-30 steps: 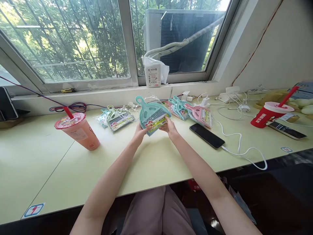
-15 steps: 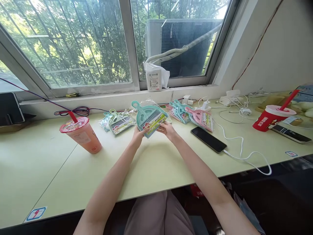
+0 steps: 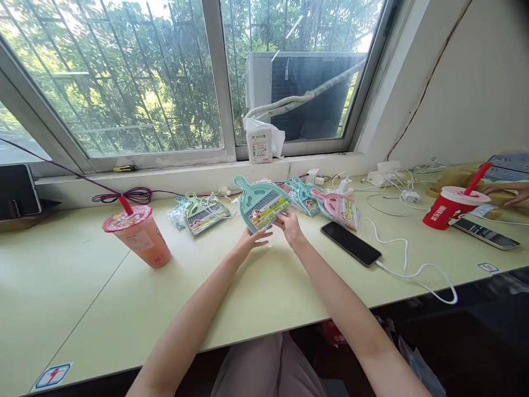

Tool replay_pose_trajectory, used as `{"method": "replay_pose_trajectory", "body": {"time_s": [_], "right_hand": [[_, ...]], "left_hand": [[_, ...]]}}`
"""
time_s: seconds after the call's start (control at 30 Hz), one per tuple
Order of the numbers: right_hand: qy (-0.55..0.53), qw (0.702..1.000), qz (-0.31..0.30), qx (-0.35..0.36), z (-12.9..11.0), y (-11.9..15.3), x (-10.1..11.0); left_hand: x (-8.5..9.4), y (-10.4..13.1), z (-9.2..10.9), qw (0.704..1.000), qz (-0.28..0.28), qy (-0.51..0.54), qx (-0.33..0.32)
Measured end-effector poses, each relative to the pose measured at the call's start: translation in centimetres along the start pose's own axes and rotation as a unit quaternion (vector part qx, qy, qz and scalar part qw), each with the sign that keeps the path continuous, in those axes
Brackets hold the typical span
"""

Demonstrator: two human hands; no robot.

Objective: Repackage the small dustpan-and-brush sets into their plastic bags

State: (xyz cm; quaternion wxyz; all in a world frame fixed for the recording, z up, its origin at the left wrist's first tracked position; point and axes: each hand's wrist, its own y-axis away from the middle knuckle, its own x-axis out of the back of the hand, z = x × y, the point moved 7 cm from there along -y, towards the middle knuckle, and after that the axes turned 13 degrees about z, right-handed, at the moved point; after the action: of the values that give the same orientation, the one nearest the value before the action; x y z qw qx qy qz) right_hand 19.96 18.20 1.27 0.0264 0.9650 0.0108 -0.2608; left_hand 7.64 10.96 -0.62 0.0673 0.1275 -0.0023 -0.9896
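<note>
A wrapped teal dustpan and brush set [image 3: 264,204] is held up above the table, its handle pointing to the upper left. My right hand [image 3: 288,225] grips its lower right edge. Just below its bottom corner is my left hand [image 3: 251,240], fingers spread, with nothing visibly gripped. On the left behind my hands lie a green wrapped set [image 3: 204,214] and a teal one [image 3: 177,212]. More wrapped sets, teal [image 3: 303,193] and pink [image 3: 336,207], lie to the right.
A drink cup [image 3: 142,237] stands at left, a red cup [image 3: 450,208] at right. A black phone [image 3: 351,242] with a white cable lies right of my hands; another phone [image 3: 485,232] is farther right. Another person's hand [image 3: 512,193] is at the far right.
The teal set has shifted slightly right. My left hand has let go of its lower edge and spread its fingers. Another person's hand has come into view at the far right.
</note>
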Motion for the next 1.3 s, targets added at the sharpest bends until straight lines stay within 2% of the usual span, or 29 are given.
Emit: {"method": "replay_pose_trajectory", "body": {"time_s": [0.13,0.23,0.33,0.57,0.7,0.83,0.97,1.03,1.1,1.13,1.2,1.27,1.3], "right_hand": [[0.019,1.0,-0.003,-0.009,0.3,0.3,-0.3],[0.021,0.999,-0.015,-0.021,0.8,0.5,-0.8],[0.011,0.999,-0.022,-0.028,1.0,0.5,-0.9],[-0.002,1.0,-0.017,-0.014,1.0,0.1,-0.5],[0.0,1.0,-0.013,-0.016,1.0,0.3,-0.6],[0.023,0.999,-0.017,-0.039,1.3,0.2,-0.7],[0.098,0.992,-0.059,-0.06,1.3,0.1,-0.9],[0.182,0.981,-0.073,-0.008,0.4,0.1,-0.7],[0.291,0.945,-0.05,0.143,-2.0,0.3,-0.3],[0.346,0.906,-0.035,0.241,-3.5,0.7,-0.3],[0.438,0.797,-0.021,0.416,-5.6,2.2,-0.8],[0.494,0.703,-0.044,0.509,-6.0,3.4,-1.5],[0.509,0.676,-0.055,0.53,-5.9,3.7,-1.7]], "left_hand": [[2.7,-1.2,1.2,0.989,0.128,0.063,-0.048],[3.8,-1.4,2.0,0.982,0.161,0.076,-0.069],[4.0,-1.1,2.4,0.978,0.184,0.044,-0.091],[2.7,-0.8,1.6,0.984,0.162,0.016,-0.069],[3.0,-0.8,1.7,0.982,0.175,-0.01,-0.063],[2.9,-0.6,2.0,0.988,0.14,-0.037,-0.055],[4.0,-1.0,2.5,0.986,0.156,-0.007,-0.051],[5.0,-1.3,2.9,0.985,0.169,0.018,-0.039],[6.3,-1.6,3.5,0.983,0.178,0.039,-0.032],[7.0,-1.6,3.8,0.982,0.182,0.048,-0.03],[8.3,-1.5,4.3,0.979,0.191,0.068,-0.023],[9.3,-1.3,4.4,0.977,0.195,0.082,-0.011],[9.6,-1.2,4.4,0.978,0.191,0.083,-0.006]]}}
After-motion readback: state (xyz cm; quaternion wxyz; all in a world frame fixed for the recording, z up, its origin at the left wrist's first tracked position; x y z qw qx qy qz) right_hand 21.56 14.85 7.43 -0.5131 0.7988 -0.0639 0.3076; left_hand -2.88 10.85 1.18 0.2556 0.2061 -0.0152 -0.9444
